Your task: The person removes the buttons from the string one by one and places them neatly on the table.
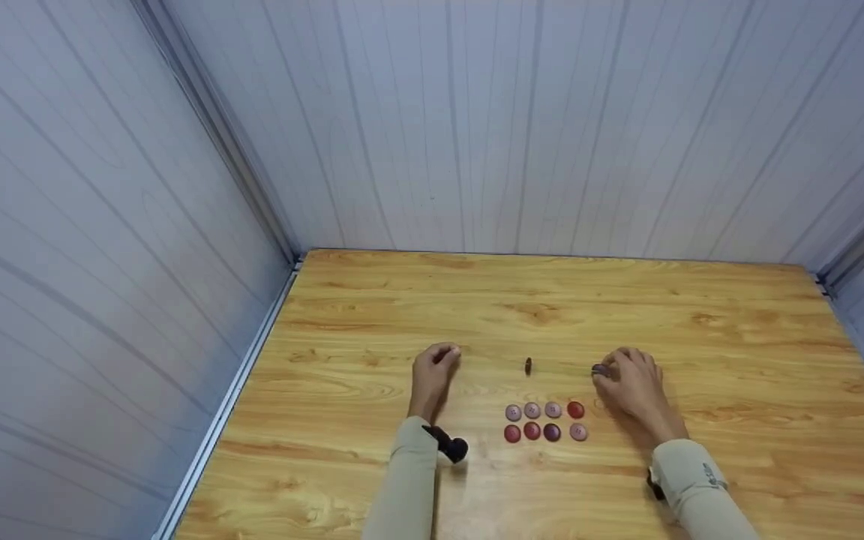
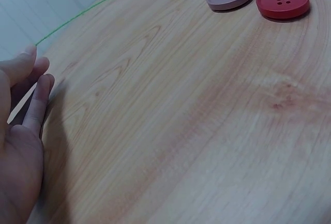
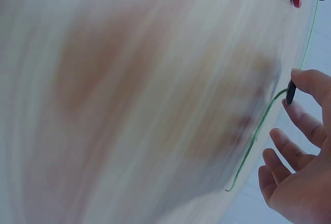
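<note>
Between thumb and fingertips my left hand (image 1: 430, 375) pinches one end of a thin green string (image 2: 85, 12). The string runs rightward to a dark purple button (image 1: 528, 366), which stands on edge on the table between the hands. My right hand (image 1: 633, 382) pinches a second dark button (image 3: 290, 92) between thumb and index finger, its other fingers loosely bent. From that button a loose green tail (image 3: 254, 137) hangs down, while the string also stretches on to the purple button. How the string passes through the held button is hidden by the fingers.
Two short rows of buttons lie nearer the body: pinkish-mauve ones (image 1: 513, 412), red ones (image 1: 575, 409) and a dark purple one (image 1: 552, 432). All rest on a wood-grain table (image 1: 372, 300), bounded by pale panel walls (image 1: 492, 127) at the back and sides.
</note>
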`<act>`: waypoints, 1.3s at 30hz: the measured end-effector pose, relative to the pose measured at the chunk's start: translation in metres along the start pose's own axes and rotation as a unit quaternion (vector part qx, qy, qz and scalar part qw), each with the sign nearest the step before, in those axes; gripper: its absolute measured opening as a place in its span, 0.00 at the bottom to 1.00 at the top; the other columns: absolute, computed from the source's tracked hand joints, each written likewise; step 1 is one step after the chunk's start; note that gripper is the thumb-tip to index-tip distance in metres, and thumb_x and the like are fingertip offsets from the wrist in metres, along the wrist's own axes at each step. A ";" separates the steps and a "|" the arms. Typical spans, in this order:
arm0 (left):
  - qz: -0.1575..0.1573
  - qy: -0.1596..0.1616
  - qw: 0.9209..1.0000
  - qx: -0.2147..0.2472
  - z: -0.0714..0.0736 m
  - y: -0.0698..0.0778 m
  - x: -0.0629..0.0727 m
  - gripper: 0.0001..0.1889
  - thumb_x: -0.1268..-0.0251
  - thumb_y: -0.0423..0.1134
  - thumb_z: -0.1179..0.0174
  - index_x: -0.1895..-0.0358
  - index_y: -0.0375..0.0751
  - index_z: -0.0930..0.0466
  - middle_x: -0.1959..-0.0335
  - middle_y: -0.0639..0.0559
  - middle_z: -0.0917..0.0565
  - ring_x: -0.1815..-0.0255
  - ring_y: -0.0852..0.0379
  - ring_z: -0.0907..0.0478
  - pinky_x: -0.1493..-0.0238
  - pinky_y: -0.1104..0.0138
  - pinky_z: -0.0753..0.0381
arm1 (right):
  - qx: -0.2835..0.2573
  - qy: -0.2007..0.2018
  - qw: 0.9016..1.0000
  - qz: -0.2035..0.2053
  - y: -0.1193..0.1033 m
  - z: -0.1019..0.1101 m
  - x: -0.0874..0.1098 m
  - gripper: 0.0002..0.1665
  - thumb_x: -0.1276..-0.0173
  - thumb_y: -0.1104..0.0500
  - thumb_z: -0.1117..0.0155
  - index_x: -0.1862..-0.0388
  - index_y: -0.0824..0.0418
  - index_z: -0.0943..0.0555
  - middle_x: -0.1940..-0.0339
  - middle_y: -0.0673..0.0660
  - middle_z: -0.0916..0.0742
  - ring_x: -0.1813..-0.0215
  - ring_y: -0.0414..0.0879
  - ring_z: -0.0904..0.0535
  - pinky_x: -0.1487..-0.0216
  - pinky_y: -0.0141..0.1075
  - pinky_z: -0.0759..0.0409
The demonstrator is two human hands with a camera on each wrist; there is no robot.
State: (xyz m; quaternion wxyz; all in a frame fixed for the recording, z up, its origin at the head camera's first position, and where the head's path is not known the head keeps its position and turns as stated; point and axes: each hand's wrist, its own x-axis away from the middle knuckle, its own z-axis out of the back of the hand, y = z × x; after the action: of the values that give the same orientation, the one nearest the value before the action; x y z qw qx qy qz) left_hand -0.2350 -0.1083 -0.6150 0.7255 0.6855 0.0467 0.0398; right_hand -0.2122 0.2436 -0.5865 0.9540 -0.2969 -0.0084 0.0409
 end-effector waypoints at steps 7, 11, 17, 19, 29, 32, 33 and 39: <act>-0.004 0.009 1.000 0.003 -0.001 -0.003 0.000 0.12 0.34 0.38 0.40 0.57 0.30 0.18 0.61 0.39 0.16 0.61 0.50 0.21 0.58 0.64 0.22 | -0.001 0.008 1.000 -0.002 0.007 0.005 0.002 0.16 0.35 0.55 0.36 0.54 0.64 0.23 0.39 0.70 0.28 0.35 0.70 0.42 0.38 0.63 0.49; 0.004 0.012 1.000 0.009 0.000 -0.003 -0.001 0.12 0.35 0.38 0.39 0.57 0.32 0.17 0.61 0.40 0.16 0.61 0.53 0.21 0.58 0.65 0.22 | 0.004 0.015 1.000 -0.004 0.013 0.008 0.004 0.17 0.35 0.55 0.36 0.53 0.65 0.23 0.40 0.71 0.28 0.36 0.70 0.41 0.39 0.63 0.47; 0.001 0.014 1.000 0.009 0.000 -0.004 -0.002 0.11 0.36 0.38 0.38 0.58 0.31 0.17 0.62 0.41 0.16 0.60 0.51 0.21 0.56 0.64 0.22 | -0.003 0.022 1.000 -0.010 0.020 0.013 0.007 0.18 0.35 0.55 0.36 0.52 0.66 0.24 0.41 0.71 0.28 0.36 0.70 0.41 0.40 0.63 0.47; 0.001 0.014 1.000 0.006 0.001 -0.004 -0.002 0.11 0.36 0.38 0.38 0.59 0.31 0.17 0.62 0.42 0.16 0.61 0.52 0.21 0.57 0.64 0.22 | -0.007 0.024 1.000 -0.010 0.022 0.013 0.009 0.18 0.35 0.55 0.36 0.53 0.66 0.24 0.41 0.71 0.28 0.36 0.70 0.41 0.39 0.63 0.48; 0.009 0.028 0.999 -0.032 0.000 -0.004 -0.004 0.10 0.36 0.37 0.38 0.59 0.33 0.16 0.63 0.48 0.15 0.61 0.59 0.21 0.57 0.68 0.23 | 0.006 0.034 0.999 -0.018 0.031 0.018 0.014 0.17 0.35 0.54 0.36 0.53 0.64 0.23 0.40 0.72 0.28 0.38 0.71 0.40 0.41 0.64 0.46; 0.012 0.029 0.999 -0.034 -0.001 0.001 -0.001 0.10 0.36 0.37 0.38 0.59 0.32 0.16 0.63 0.47 0.15 0.61 0.58 0.21 0.57 0.68 0.23 | 0.003 0.031 0.999 -0.026 0.033 0.020 0.015 0.17 0.34 0.54 0.36 0.53 0.64 0.23 0.39 0.72 0.29 0.38 0.71 0.40 0.41 0.64 0.47; 0.013 0.028 0.999 -0.032 -0.001 0.003 0.000 0.10 0.36 0.36 0.38 0.58 0.31 0.16 0.63 0.45 0.15 0.61 0.57 0.21 0.57 0.68 0.23 | 0.003 0.031 0.999 -0.028 0.034 0.021 0.015 0.17 0.34 0.53 0.36 0.53 0.64 0.23 0.39 0.72 0.29 0.38 0.70 0.40 0.41 0.64 0.47; 0.011 0.021 0.999 -0.027 0.000 0.020 0.006 0.10 0.36 0.32 0.39 0.58 0.26 0.18 0.61 0.38 0.15 0.59 0.50 0.20 0.56 0.64 0.23 | 0.006 0.030 0.999 -0.038 0.039 0.024 0.018 0.19 0.34 0.52 0.36 0.52 0.64 0.24 0.39 0.73 0.30 0.38 0.71 0.41 0.41 0.65 0.46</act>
State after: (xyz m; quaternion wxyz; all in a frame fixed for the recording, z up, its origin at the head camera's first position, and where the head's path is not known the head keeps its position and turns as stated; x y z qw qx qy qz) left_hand -0.2288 -0.1069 -0.5947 0.7419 0.6654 0.0527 0.0633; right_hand -0.1980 0.2913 -0.5890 0.9566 -0.2913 0.0088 -0.0043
